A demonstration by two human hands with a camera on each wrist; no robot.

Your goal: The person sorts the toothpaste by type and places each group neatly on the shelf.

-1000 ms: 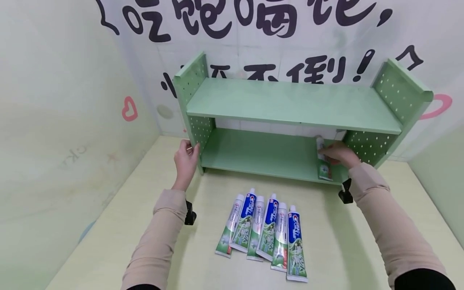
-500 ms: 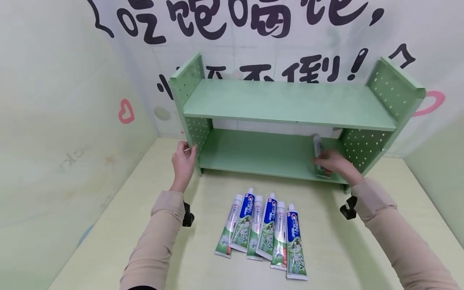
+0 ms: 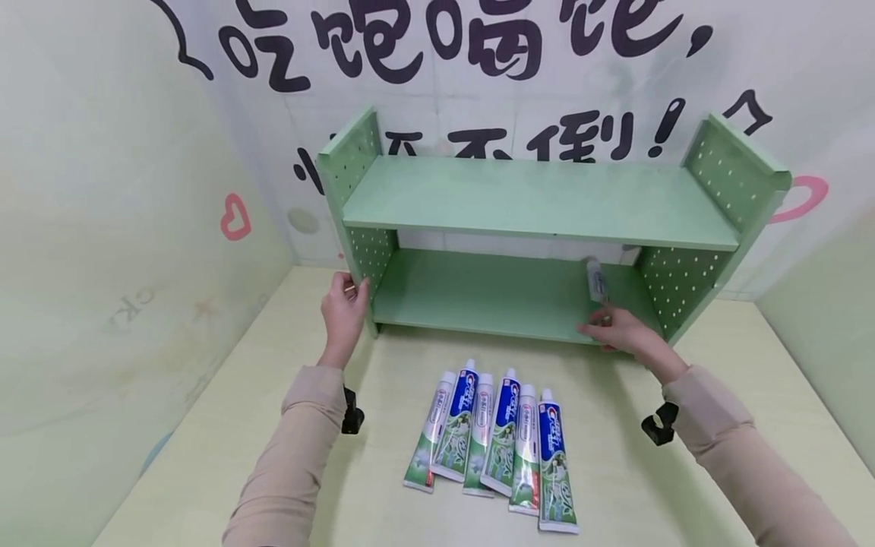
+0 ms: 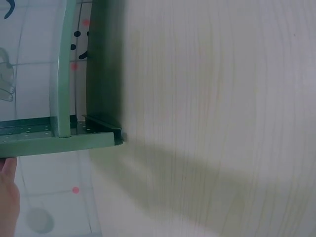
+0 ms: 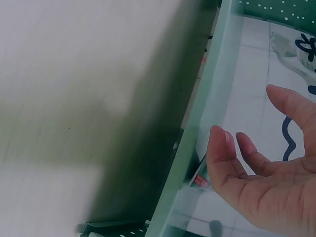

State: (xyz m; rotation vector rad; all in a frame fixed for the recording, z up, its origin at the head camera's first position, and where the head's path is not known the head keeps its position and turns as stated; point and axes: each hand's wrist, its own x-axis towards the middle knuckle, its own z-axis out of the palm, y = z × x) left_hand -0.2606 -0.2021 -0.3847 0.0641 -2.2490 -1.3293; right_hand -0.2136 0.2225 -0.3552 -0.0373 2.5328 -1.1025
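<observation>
Your right hand (image 3: pixel 620 331) had moved from the side of the lone toothpaste tube (image 3: pixel 598 282) to the front edge of the lower shelf (image 3: pixel 478 289), while that tube had stayed lying on the shelf, cap end away from you. The right-wrist view showed this hand with its thumb and fingers spread and loosely curved; the tube lay just beyond them, its near end partly hidden, and whether they touched it could not be told. Your left hand (image 3: pixel 344 315) pinched the left side panel (image 3: pixel 369 258) of the green rack (image 3: pixel 540 199), as before. On the table (image 3: pixel 622 456), between your hands and nearer to you, six toothpaste tubes (image 3: pixel 501 441) lay in a row, caps toward the rack, blue-topped ones alternating with white-topped ones.
</observation>
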